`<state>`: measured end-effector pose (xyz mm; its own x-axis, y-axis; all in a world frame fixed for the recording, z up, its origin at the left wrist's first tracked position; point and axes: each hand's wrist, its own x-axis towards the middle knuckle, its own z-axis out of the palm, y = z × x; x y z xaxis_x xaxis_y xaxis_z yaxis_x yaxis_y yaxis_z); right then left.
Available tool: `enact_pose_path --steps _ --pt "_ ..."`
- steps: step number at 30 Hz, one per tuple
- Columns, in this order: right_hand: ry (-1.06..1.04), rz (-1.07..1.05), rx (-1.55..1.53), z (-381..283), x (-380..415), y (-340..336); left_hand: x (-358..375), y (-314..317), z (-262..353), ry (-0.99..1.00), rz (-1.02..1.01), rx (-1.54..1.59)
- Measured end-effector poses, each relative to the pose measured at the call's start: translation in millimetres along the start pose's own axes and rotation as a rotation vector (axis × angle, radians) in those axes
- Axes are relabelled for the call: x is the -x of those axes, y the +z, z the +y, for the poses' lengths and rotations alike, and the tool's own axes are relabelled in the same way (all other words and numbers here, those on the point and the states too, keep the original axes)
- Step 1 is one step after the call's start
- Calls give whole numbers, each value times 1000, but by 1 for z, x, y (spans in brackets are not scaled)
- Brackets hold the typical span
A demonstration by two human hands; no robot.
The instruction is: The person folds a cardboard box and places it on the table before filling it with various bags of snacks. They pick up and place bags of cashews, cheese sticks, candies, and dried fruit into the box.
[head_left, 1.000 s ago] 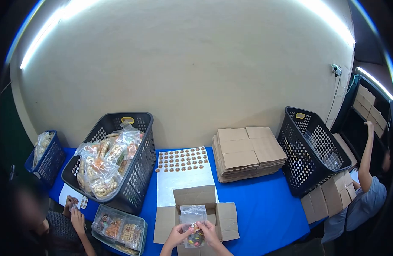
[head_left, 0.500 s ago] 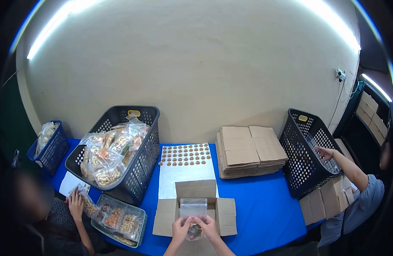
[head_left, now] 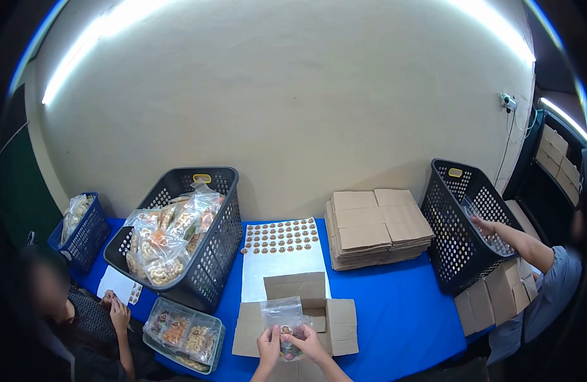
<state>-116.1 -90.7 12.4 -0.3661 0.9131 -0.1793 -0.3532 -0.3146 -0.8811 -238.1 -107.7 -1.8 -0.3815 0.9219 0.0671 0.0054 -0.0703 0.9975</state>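
My left hand (head_left: 268, 347) and my right hand (head_left: 309, 346) both grip a clear zip bag (head_left: 282, 311) with small colourful pieces in its lower part. A round brown sticker (head_left: 286, 330) shows on the bag between my thumbs. The bag is above an open cardboard box (head_left: 342, 326), whose flaps are spread outward. Behind the box lies a white sheet (head_left: 281, 270) with rows of round stickers at its far end. My fingers partly hide the bag's contents.
A large black basket (head_left: 220, 254) of filled bags and a clear tray (head_left: 216, 353) of bags stand left. Flattened cardboard boxes (head_left: 379, 223) are stacked right of the sheet, beside another black basket (head_left: 443, 235). Co-workers' hands are at left (head_left: 120, 313) and right (head_left: 484, 226).
My thumbs have moved apart, showing the sticker, and the bag has tilted slightly left. The left co-worker's hands no longer hold a bag beside the tray. The view has shifted slightly.
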Motion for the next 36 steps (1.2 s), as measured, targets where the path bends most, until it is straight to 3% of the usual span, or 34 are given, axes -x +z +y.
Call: enact_pose_path --steps 6,8,12,15,17,20,22,23,26,29,30,34,36 --pt "-73 -42 26 5 0 -6 -10 -1 19 132 -26 -266" --pt "-141 -25 184 -5 0 -6 -19 -1 20 219 -17 -316" --pt "-168 -8 234 -13 -5 -12 -23 3 27 198 -69 -280" --pt "-167 18 138 -8 -2 -12 -27 1 17 64 -210 -49" --pt "-144 29 114 7 0 -14 -24 0 21 44 -200 53" --pt "-9 -17 398 8 12 -14 -23 -5 33 41 -168 116" --pt "-31 -79 383 7 14 -16 -27 -8 29 85 -119 99" --pt "-19 -82 424 2 15 -20 -25 -11 29 0 -146 93" --pt "-140 -45 727 -30 14 -16 -21 -18 22 92 -322 -110" --pt "-352 33 1037 -53 10 -8 -21 -21 50 -21 -333 -72" --pt "-356 29 991 -57 9 -3 -21 -25 58 -69 -337 -72" --pt "-384 -56 881 -62 2 14 -25 -39 66 161 -403 -493" --pt "-321 -194 948 -56 -4 14 -17 -42 69 178 -456 -414"
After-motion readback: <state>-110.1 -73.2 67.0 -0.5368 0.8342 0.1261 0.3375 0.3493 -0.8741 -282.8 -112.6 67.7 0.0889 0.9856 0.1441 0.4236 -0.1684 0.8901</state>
